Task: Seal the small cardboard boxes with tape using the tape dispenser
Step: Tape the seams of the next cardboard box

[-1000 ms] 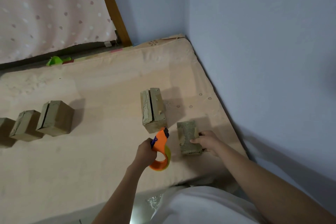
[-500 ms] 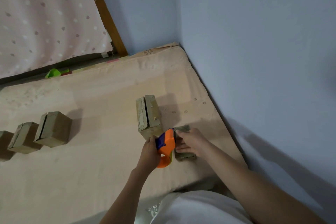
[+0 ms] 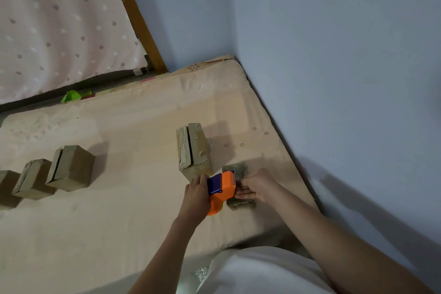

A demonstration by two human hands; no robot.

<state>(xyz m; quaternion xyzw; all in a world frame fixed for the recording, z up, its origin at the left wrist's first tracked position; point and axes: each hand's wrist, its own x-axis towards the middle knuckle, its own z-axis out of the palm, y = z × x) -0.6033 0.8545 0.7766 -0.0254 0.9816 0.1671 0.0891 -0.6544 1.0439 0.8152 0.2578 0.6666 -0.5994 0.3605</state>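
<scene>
**Tape start on a soft bed: slip and skew are the risks**

The left hand [image 3: 196,194] grips the orange and blue tape dispenser [image 3: 220,190], fingers wrapped round its handle, with the dispenser's front edge brought against the small cardboard box [image 3: 235,170] just to the right of it. The right hand [image 3: 256,187] lies on top of that box, fingers bent over its near part and seemingly pinching something at the dispenser's mouth; whether that is the tape end cannot be told.

The box sits on a mattress [image 3: 119,222], not on a firm surface. Pressure from the dispenser could sink or tip the box, so the tape may land crooked or miss the flap seam. If the right hand gives way during the pull, the light box is likely to drag along with the dispenser. The fingers lie close to the cutting edge, which could nick them.

A taller box [image 3: 193,150] with an open seam stands just beyond the left hand; a wide sweep could knock it. Three more boxes [image 3: 69,167] wait well off to the left.
</scene>
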